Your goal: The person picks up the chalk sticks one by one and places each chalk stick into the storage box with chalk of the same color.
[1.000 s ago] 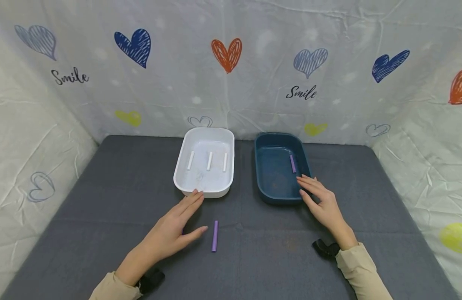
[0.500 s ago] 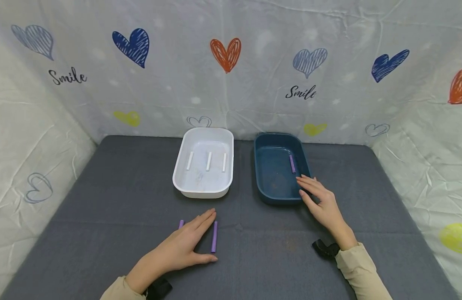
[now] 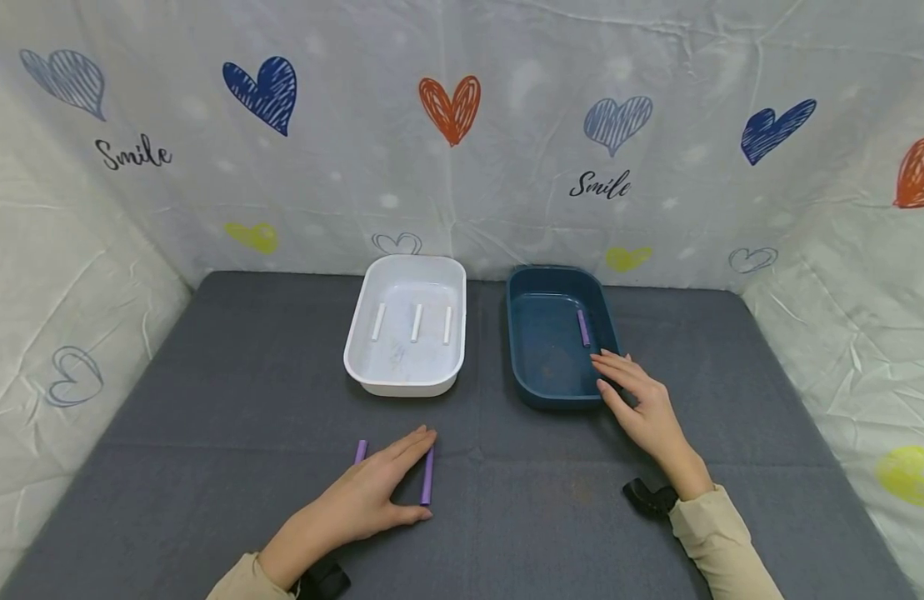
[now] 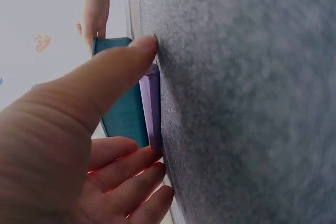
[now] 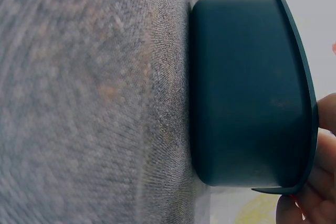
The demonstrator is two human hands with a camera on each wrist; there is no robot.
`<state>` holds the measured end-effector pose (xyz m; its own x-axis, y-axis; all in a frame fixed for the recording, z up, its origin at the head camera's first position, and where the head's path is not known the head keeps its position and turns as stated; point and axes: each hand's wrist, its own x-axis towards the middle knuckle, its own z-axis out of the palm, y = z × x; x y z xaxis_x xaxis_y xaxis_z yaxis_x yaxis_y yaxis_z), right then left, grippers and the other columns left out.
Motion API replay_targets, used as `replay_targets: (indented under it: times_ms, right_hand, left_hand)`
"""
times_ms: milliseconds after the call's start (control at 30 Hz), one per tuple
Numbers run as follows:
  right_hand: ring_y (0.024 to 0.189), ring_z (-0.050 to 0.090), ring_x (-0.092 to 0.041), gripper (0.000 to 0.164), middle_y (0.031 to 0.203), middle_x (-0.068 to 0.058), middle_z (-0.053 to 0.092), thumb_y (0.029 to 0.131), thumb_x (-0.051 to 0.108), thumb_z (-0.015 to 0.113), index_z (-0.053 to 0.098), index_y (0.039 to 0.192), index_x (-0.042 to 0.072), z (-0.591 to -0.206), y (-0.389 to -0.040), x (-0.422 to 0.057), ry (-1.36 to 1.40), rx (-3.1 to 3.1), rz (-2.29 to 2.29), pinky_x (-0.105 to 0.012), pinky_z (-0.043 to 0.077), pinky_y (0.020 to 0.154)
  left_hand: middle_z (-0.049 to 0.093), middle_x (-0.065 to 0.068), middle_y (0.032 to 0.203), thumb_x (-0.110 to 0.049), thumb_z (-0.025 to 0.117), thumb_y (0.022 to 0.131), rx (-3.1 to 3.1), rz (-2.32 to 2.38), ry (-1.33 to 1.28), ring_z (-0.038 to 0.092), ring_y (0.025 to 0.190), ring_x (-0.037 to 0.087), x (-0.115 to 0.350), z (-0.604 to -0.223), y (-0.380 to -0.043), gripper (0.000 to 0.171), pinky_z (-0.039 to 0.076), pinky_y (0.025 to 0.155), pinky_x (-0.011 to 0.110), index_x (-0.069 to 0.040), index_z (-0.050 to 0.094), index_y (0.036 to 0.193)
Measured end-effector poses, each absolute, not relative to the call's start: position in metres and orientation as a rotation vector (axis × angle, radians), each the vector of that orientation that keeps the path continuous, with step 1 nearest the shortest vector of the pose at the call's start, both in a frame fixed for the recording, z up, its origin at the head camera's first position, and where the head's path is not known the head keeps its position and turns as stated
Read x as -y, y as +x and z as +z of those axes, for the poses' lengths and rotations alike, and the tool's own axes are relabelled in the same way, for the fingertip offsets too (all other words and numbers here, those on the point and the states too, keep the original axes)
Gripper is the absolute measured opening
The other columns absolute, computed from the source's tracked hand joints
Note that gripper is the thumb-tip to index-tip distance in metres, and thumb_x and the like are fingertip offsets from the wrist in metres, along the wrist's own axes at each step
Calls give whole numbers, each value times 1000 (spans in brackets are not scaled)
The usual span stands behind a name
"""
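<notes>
My left hand [image 3: 360, 500] spans a purple chalk stick [image 3: 427, 482] on the table, thumb at its near end and fingertips at its far end. In the left wrist view this chalk stick [image 4: 150, 111] lies between the spread thumb and the fingers. Another purple stick [image 3: 360, 451] is partly covered by the same hand. My right hand [image 3: 645, 408] rests at the right rim of a dark teal tray [image 3: 547, 367], its relaxed fingers reaching over the edge. One purple stick [image 3: 584, 327] lies inside that tray. The right wrist view shows the tray's outer wall [image 5: 247, 93] beside the fingers.
Left of the teal tray stands a white tray [image 3: 404, 387] with three white sticks [image 3: 416, 322] inside. Both trays are near the back of the grey-covered table [image 3: 521, 517]. A white curtain [image 3: 521, 125] printed with hearts hangs behind and along the sides.
From the front of the white tray, my left hand has come back toward me and down around the purple chalk stick, uncovering part of the other one. My right hand stays at the teal tray.
</notes>
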<state>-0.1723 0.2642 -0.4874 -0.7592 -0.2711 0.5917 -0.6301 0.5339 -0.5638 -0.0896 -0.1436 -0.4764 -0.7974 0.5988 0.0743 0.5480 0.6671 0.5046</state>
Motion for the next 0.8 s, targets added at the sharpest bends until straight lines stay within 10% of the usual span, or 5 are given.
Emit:
replay_targets:
  times_ms: [800]
  right_hand:
    - [131,52,-27,35,131,-12,64,91,1,68,68,127,4,-486,-172,-264,729,2350,1108,-52,29,115]
  left_hand:
    - [55,19,141,-28,89,74,-2780,883,994,52,131,30,139,-473,-94,79,48,100,50,4,55,138]
